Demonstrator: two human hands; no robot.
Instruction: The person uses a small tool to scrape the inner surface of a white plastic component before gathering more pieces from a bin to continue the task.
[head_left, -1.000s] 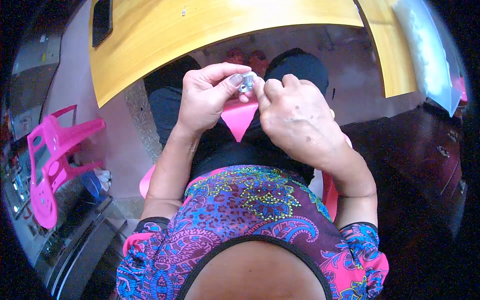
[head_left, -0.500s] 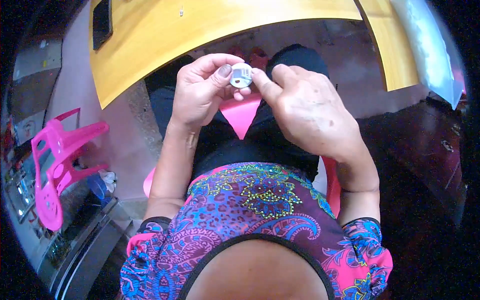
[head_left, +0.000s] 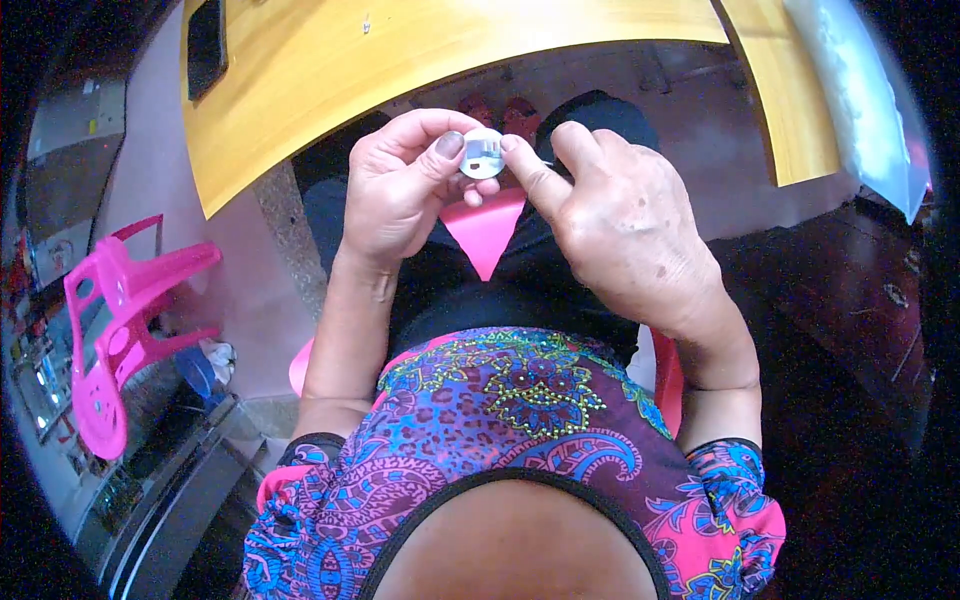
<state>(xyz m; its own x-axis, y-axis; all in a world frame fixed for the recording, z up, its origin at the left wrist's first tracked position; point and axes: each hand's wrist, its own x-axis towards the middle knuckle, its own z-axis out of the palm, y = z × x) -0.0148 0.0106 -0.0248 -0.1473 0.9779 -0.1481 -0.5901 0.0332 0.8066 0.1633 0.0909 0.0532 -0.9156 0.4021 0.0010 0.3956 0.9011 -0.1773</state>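
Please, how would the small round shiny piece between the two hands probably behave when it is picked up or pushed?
The small round piece is probably light, since the left hand pinches it with only thumb and fingers. Its smooth, shiny face suggests it could be slippery. With its circular outline, it may roll if set on edge.

Small round metallic piece (head_left: pixel 482 153): side rims partly covered by fingertips, far side hidden, surface detail too small to make out. Left hand (head_left: pixel 398 190): fingers behind piece partly hidden. Right hand (head_left: pixel 635 225): curled fingers out of sight under palm; contents there, if any, cannot tell. Yellow table (head_left: pixel 420 75), black flat device (head_left: pixel 207 50) cut by top edge. Tiny item (head_left: pixel 366 27) on table: perhaps metal, too small to identify. Plastic bag (head_left: pixel 862 105): contents blurred.
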